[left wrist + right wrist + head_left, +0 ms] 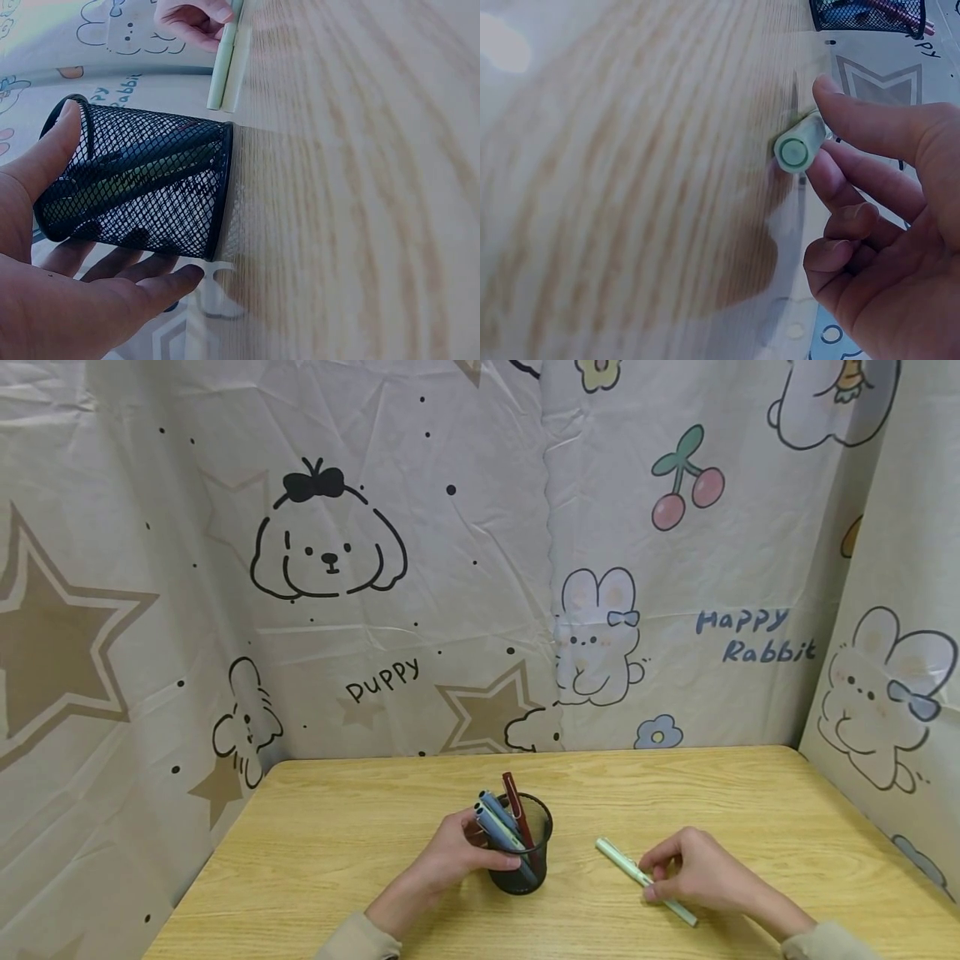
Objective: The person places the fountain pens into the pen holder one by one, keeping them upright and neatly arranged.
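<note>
A black mesh pen holder stands upright on the table, and several pens lean inside it. Blue pens poke out at its left, beside a dark red pen. My left hand holds the holder from the left, thumb at the near side of its rim and the other fingers around the far side, as the left wrist view also shows. To the right, my right hand pinches a light green pen between thumb and fingers at about its middle. That pen's round end faces the right wrist camera.
The light wood table reaches back to a hanging cloth printed with cartoon animals, stars and words. More printed cloth hangs along the right side, and also along the left.
</note>
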Demonstrator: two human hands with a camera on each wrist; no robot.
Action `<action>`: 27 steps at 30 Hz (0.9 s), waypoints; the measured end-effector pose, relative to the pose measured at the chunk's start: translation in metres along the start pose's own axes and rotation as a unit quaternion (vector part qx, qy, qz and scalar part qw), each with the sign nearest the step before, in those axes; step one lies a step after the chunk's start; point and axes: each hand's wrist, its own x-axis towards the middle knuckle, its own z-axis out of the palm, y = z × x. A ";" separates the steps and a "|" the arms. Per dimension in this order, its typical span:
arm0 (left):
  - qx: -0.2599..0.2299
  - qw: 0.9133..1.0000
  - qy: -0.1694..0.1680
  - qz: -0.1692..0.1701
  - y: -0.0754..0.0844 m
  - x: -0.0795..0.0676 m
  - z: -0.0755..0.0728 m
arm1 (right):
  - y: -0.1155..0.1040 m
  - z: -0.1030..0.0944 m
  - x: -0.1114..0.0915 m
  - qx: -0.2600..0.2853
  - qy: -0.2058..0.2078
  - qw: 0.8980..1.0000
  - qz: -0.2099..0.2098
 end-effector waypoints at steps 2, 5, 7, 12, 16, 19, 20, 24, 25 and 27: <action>0.000 1.000 0.001 -0.001 0.000 0.000 0.000 | 0.000 0.000 0.000 0.001 -0.001 1.000 0.000; -0.001 1.000 0.001 0.000 0.000 0.000 0.000 | -0.001 0.000 0.000 -0.002 0.000 1.000 -0.001; 0.000 1.000 0.001 0.000 0.000 0.000 0.000 | -0.001 0.000 0.000 -0.003 0.001 1.000 -0.002; 0.002 1.000 0.001 0.000 0.000 0.000 0.000 | -0.001 0.001 0.000 0.000 -0.001 1.000 -0.004; 0.002 1.000 0.003 0.000 0.000 0.000 0.000 | 0.001 0.000 0.001 0.006 -0.003 1.000 -0.002; 0.003 1.000 0.004 0.001 0.000 0.000 0.001 | 0.002 -0.001 0.001 0.006 -0.003 1.000 0.002; 0.003 1.000 0.004 0.001 0.000 0.000 0.001 | 0.002 -0.002 0.001 0.005 -0.003 1.000 0.003; 0.005 1.000 0.003 0.000 0.000 0.000 0.000 | 0.001 -0.003 0.002 -0.001 -0.002 1.000 0.002; 0.005 1.000 0.003 0.000 0.000 0.000 0.000 | 0.001 -0.003 0.002 -0.002 -0.002 1.000 0.000; 0.004 1.000 0.003 -0.001 0.000 0.000 0.000 | 0.001 -0.003 0.002 -0.005 -0.002 1.000 -0.006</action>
